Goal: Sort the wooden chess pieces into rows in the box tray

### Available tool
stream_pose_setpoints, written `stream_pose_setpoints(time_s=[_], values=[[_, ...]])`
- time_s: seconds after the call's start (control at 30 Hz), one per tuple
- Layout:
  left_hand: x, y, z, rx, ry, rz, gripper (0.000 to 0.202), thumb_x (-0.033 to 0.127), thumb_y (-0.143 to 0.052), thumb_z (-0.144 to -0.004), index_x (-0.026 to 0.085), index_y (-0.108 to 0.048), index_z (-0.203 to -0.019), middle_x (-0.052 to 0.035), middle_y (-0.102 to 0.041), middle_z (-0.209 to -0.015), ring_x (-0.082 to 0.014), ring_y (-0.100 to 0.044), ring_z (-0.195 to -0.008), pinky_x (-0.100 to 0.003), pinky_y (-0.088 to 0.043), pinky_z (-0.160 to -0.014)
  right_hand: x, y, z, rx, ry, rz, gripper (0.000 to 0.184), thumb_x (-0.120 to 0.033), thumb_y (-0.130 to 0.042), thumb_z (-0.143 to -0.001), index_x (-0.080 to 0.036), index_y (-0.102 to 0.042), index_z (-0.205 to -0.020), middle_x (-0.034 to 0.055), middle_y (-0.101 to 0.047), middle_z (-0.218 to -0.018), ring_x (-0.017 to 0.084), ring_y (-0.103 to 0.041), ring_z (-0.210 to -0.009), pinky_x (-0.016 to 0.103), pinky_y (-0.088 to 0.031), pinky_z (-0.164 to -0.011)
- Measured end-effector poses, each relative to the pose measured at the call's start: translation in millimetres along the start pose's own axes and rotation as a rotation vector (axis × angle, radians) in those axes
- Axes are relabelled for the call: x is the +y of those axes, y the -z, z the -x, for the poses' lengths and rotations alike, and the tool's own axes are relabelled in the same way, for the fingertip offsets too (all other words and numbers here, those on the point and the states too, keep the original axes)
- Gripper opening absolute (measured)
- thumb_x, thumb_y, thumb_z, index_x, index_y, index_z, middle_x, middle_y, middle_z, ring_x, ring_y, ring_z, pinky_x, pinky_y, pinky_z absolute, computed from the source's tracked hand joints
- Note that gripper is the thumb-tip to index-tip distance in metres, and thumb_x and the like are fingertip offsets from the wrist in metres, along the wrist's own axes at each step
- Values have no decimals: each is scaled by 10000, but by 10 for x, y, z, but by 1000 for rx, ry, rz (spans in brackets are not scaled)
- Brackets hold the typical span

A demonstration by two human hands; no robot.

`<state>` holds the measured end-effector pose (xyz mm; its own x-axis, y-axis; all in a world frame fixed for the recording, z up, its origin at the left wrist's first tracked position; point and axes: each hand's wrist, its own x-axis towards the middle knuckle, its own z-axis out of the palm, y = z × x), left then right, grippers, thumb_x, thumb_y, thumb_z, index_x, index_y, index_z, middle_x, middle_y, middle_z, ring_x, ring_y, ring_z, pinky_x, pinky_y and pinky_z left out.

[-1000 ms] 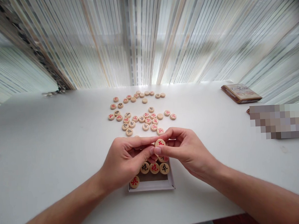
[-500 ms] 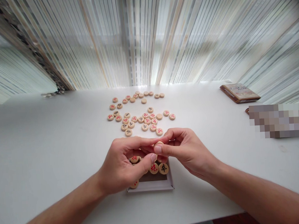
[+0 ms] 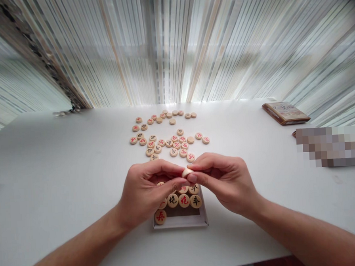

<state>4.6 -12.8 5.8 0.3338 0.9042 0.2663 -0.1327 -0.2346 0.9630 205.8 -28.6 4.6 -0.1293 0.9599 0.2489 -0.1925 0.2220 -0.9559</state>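
Between my two hands, over the back of a shallow box, is a round wooden xiangqi piece (image 3: 186, 172). My left hand (image 3: 152, 186) pinches it from the left with thumb and fingers. From the other side my right hand (image 3: 223, 182) pinches it too. Its marking cannot be made out. Below lies the open box (image 3: 185, 221) with rows of pieces in it. A black-marked piece (image 3: 195, 201), a red-marked piece (image 3: 184, 201) and a red piece (image 3: 160, 217) in the front left corner show there. My hands hide the box's back part.
Many loose xiangqi pieces (image 3: 176, 145) lie scattered on the white table (image 3: 78, 166) beyond my hands, some blank side up. A flat brown box (image 3: 286, 112) rests at the back right, near a blurred-out item (image 3: 329, 147). Striped curtains (image 3: 173, 46) hang behind the table.
My fingers have shifted on the piece, and my left hand now grips it more closely. More pieces in the box show under my left hand. The view has moved slightly.
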Motion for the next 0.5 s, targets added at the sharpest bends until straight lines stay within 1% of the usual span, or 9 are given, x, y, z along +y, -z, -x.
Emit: stream_pose_setpoints(time_s=[0.1,0.2,0.27,0.33,0.4,0.5], values=[[-13,18,-11,31,-93,-66,138,92,-911,-816,179,-870,-916,-48,-875,-872,-193,-851,-768,-219,-718,-729,18,19,-5,9,120,124,94,-230,-923,-850,-258,-895,-936,70,-814,-834,201,-746,-730,326,-618,-621],[-26,40,-28,47,-200,-129,153,82,-894,-832,201,-884,-929,-56,-880,-918,-200,-848,-830,-247,-718,-760,44,34,0,-14,173,129,174,-175,-919,-845,-293,-899,-971,68,-823,-897,212,-767,-810,332,-643,-676],[-33,51,-36,45,-244,-150,181,75,-878,-850,220,-892,-958,-64,-883,-976,-208,-850,-891,-267,-718,-806,54,40,10,-23,178,103,230,-140,-924,-831,-312,-899,-983,62,-825,-947,210,-780,-876,330,-666,-745],[-38,58,-37,40,-268,-165,208,73,-867,-863,237,-896,-987,-67,-882,-1022,-210,-849,-919,-282,-716,-837,53,42,19,-18,174,96,244,-130,-932,-818,-314,-900,-975,62,-824,-972,208,-782,-906,327,-678,-777],[-39,61,-32,38,-280,-180,233,67,-856,-872,249,-896,-1011,-65,-881,-1036,-206,-846,-916,-284,-714,-836,45,41,24,-7,167,100,223,-142,-937,-813,-304,-901,-962,69,-826,-967,212,-782,-899,328,-687,-763],[-34,59,-24,35,-291,-200,282,43,-846,-871,263,-896,-1041,-50,-881,-1000,-179,-835,-864,-250,-702,-786,34,32,20,13,125,84,191,-174,-944,-812,-287,-903,-961,75,-839,-935,215,-790,-848,324,-696,-720]])
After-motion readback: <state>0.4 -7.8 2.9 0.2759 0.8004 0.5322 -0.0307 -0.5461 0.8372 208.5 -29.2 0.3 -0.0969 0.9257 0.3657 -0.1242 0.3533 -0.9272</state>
